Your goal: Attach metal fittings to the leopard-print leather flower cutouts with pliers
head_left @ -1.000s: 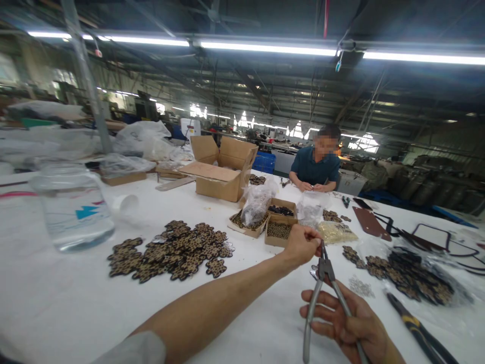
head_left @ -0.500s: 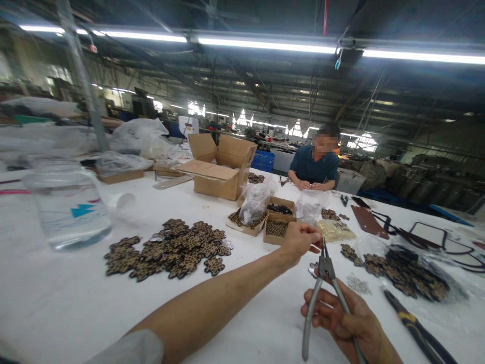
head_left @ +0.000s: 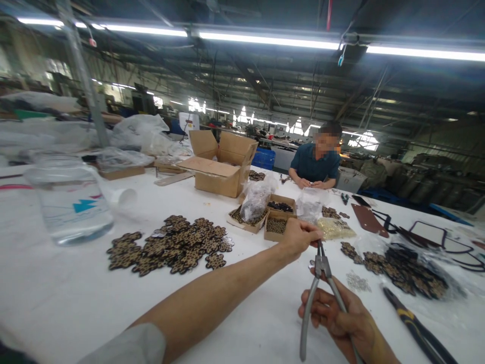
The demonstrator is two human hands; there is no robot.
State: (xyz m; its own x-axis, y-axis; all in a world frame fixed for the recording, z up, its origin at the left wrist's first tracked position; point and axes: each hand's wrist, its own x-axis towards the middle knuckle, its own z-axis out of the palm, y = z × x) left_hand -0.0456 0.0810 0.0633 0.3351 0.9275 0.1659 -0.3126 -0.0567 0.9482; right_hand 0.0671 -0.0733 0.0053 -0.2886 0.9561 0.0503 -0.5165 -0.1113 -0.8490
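while gripping the gray pliers in the right hand, tips pointing up and away, pinching something tiny right at them with the left hand, above the white table.

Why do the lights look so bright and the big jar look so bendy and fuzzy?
In the head view, the ceiling light tubes glare white and wash out around them; the wide lens bends things near the edges, so the clear jar at the left looks stretched and soft, while the left hand and pliers near the middle stay sharper.
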